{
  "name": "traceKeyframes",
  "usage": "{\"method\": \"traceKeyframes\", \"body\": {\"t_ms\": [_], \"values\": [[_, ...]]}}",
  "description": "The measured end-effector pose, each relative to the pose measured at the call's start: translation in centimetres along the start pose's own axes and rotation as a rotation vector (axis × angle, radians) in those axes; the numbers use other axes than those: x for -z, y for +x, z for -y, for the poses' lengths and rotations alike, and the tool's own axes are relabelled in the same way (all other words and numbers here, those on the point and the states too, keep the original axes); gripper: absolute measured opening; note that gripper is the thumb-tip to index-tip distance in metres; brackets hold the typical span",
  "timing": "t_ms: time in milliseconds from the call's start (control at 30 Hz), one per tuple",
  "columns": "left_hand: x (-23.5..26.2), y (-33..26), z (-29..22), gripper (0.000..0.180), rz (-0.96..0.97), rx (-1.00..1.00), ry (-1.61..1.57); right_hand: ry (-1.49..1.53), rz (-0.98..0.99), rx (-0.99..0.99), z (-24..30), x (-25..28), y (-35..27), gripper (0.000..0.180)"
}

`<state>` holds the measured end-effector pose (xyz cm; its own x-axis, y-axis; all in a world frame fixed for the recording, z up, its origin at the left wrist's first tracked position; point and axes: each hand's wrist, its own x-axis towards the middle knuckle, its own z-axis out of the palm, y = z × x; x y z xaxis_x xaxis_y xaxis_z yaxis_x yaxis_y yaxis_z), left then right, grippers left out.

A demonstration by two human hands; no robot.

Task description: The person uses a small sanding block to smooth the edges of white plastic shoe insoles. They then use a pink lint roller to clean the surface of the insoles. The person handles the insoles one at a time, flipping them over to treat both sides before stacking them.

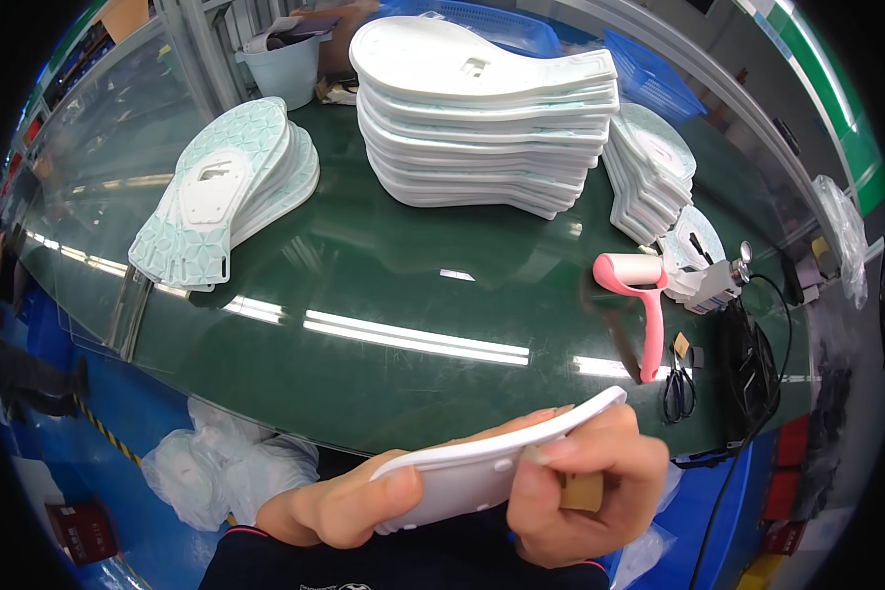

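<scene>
Before a green table (364, 265), the left hand (349, 500) clasps one end of a white panel (465, 489) held near the body, while the right hand (600, 462), curled around a small tan piece (582, 494), touches its rim, apparently working that edge, which calls for steady left-hand support.

Tilted, curved white panel (467, 485) near tan piece (581, 492)

Left hand (349, 503) grips the left end of a curved white panel (462, 489) | right hand (600, 482) at the panel's right end, fingers curled around a tan piece (582, 493) | green counter (413, 280): tall white stack (482, 128) far middle, mint-patterned panels (236, 177) far left, smaller stack (649, 182) far right | pink-handled roller (651, 320) on the right, scissors (678, 393) just beside it
</scene>
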<state>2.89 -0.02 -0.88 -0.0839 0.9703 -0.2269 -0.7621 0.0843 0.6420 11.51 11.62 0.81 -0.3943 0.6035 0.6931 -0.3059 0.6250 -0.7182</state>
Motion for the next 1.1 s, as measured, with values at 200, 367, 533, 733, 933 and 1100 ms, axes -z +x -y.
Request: {"method": "traceKeyframes", "body": {"t_ms": [200, 367, 533, 733, 933, 1100], "values": [[0.0, 0.0, -0.5, 0.087, -0.017, 0.041, 0.050, -0.011, 0.110, -0.051, 0.1, 0.6, -0.2, 0.027], [-1.1, 0.2, -0.6, 0.088, -0.081, 0.069, 0.036, 0.115, -0.015, -0.122, -0.5, 0.2, -0.9, 0.029], [-0.8, 0.3, -0.6, 0.087, -0.078, 0.038, 0.061, -0.059, 0.149, 0.034, -0.4, 0.6, 0.0, 0.029], [1.5, 0.8, 0.5, 0.072, 0.082, -0.042, 0.105, 0.136, -0.057, -0.152, -0.7, 0.4, -0.9, 0.030], [0.7, 0.8, 0.2, 0.084, -0.045, 0.023, 0.076, 0.094, -0.047, -0.154, -1.4, 0.4, -1.3, 0.030], [1.7, 1.0, 0.5, 0.084, -0.038, 0.044, 0.125, 0.086, -0.002, -0.147, -1.8, 0.6, -1.0, 0.029]]}}
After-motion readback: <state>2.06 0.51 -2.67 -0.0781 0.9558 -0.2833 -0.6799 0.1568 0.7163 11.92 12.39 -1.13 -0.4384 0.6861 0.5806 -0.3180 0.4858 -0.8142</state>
